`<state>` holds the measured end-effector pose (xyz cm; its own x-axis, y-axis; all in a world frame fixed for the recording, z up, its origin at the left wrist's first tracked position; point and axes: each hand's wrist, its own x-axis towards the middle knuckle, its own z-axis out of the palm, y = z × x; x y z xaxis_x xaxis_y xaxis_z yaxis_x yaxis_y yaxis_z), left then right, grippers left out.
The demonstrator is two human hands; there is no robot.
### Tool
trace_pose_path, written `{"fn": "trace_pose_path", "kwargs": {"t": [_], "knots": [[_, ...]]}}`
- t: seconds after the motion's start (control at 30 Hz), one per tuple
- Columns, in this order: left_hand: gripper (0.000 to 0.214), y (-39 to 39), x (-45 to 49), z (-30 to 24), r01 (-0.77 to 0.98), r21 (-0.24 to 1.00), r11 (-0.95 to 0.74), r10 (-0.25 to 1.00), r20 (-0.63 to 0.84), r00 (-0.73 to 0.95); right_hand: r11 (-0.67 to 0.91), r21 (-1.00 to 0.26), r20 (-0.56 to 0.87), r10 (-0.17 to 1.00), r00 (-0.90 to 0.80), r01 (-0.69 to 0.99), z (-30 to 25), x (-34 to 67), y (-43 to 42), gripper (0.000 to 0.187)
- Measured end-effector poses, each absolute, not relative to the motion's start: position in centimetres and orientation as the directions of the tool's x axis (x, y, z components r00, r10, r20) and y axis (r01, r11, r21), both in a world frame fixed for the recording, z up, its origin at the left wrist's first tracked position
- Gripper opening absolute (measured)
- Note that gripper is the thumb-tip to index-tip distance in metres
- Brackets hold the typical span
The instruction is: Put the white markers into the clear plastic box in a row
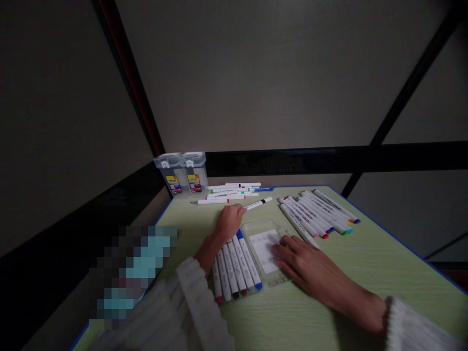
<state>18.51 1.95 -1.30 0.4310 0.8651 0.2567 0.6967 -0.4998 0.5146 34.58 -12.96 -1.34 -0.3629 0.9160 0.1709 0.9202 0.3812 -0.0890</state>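
My left hand [229, 222] is closed on one end of a white marker [259, 204] with a dark band, which points away to the right. Under and in front of that hand, several white markers [236, 268] with red, black and blue ends lie side by side in one half of a clear plastic case. The case's other half [255, 225] lies opened flat beside them, with a white paper [263, 251] inside. My right hand [302, 258] rests over the right edge of this half, its fingers stretched out and holding no marker.
Several white markers [314, 212] with coloured ends lie in a slanted group at the right. More loose markers [234, 190] lie along the back. Two clear lidded boxes [185, 175] stand at the back left. The pale green table [365, 273] has a blue edge and meets a wall.
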Motion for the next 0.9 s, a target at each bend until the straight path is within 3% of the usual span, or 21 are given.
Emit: {"fn": "trace_pose_path", "kwargs": {"t": [0.33, 0.57, 0.9], "knots": [[0.03, 1.3, 19.1, -0.9, 0.444, 0.596, -0.669, 0.711, 0.339, 0.616, 0.395, -0.032, 0.273, 0.887, -0.373, 0.918, -2.1, 35.0, -12.8, 0.041], [0.028, 0.9, 19.2, -0.7, 0.36, 0.671, -0.648, 0.671, 0.28, 0.686, 0.382, -0.051, 0.376, 0.863, -0.337, 0.923, -3.0, 35.2, -12.7, 0.057], [0.026, 0.2, 19.7, -0.3, 0.275, 0.754, -0.597, 0.626, 0.224, 0.747, 0.408, -0.101, 0.393, 0.854, -0.34, 0.908, -3.2, 35.4, -12.6, 0.064]]}}
